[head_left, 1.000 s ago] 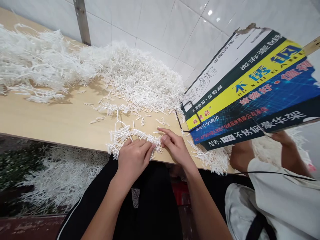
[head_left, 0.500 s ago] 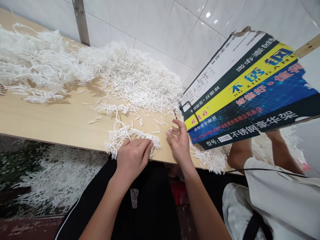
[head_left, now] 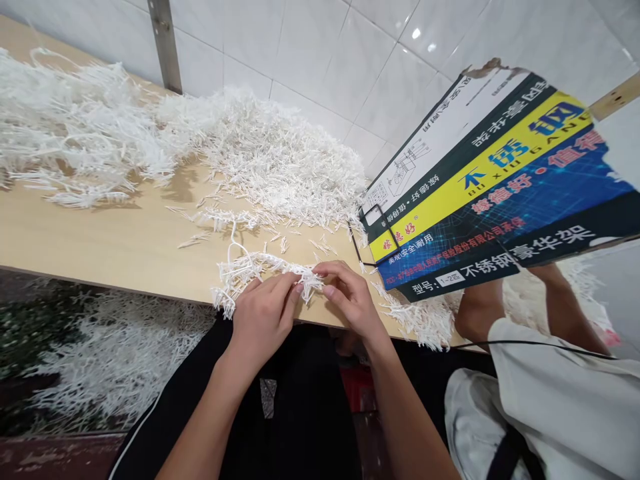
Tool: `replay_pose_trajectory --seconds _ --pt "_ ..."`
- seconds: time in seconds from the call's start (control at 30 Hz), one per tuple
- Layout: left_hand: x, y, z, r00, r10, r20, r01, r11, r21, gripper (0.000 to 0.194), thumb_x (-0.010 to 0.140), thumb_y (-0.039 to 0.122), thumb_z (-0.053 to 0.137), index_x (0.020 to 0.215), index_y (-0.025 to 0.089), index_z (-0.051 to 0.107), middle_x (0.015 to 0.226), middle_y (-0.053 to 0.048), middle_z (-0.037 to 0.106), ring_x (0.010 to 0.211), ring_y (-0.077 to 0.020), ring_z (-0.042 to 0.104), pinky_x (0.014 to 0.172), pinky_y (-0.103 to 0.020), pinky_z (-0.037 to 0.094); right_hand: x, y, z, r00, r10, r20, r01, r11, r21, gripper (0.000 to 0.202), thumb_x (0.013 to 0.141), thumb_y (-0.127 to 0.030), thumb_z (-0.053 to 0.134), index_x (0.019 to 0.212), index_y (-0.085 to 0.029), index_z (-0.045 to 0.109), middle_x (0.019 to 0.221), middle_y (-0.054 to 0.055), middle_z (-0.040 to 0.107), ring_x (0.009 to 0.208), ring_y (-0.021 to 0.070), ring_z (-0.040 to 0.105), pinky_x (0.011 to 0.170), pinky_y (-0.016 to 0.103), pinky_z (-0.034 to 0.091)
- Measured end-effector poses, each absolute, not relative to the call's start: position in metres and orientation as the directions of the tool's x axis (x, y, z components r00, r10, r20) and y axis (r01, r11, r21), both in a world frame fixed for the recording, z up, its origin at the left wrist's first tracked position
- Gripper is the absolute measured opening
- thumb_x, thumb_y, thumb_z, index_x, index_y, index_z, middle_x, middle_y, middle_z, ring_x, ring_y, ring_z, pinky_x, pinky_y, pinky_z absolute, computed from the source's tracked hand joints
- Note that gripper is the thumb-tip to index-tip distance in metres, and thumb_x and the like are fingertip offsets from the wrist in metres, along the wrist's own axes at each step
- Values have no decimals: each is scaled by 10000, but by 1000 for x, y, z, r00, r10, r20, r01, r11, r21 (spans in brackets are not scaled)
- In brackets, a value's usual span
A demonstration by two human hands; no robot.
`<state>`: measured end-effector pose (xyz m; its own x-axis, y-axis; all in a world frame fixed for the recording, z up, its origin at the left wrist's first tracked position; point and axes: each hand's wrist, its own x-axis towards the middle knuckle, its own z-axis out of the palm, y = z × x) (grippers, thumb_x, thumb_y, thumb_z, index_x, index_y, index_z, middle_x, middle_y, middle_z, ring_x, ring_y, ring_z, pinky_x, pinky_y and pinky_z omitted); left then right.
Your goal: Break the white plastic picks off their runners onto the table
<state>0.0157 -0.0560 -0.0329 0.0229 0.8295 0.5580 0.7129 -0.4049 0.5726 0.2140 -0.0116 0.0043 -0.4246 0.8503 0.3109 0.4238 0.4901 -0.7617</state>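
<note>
A bunch of thin white branching plastic strands lies along the near edge of the wooden board. Curled over the bunch, my left hand holds its right part with thumb and fingers together; the grip hides some strands. My right hand is at the bunch's right end. Its forefinger touches or nearly touches the white tips, and its thumb is apart, leaving a gap. Small loose white sticks are scattered just beyond my hands.
A large heap of white pieces lies against the tiled wall, with tangled strands to its left. A printed cardboard panel stands at right on the board. Beyond it another person's arm shows. More strands lie below, left.
My right hand has moved left from beside the panel to the right end of the bunch, its fingers drawing closer together. The left hand stays on the bunch.
</note>
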Motion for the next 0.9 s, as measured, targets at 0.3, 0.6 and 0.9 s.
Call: replay_pose_trajectory --seconds 0.3,0.6,0.9 --pt "2 -58 -27 84 886 456 502 -433 748 142 1003 182 495 1021 244 622 854 5 714 754 -175 647 696 -280 435 209 -7 1 -550 769 326 514 620 -593 334 998 -474 600 1229 -269 727 1349 92 681 1251 289 572 1087 486 464" --pt "2 -57 -17 36 903 429 430 -402 809 123 1029 310 517 995 221 594 1016 -33 650 824 -151 640 723 -256 464 212 -14 6 -442 821 360 462 553 -694 639 1020 -604 457 1589 -324 386 1636 85 411 1409 311 480 1096 486 456" --pt "18 -56 -30 -43 854 518 576 -403 712 176 1006 333 585 937 228 706 762 19 707 653 -128 637 635 -247 406 212 -16 0 -428 856 288 388 462 -798 401 941 -572 649 1124 -225 731 1100 94 705 1015 250 672 868 346 539"
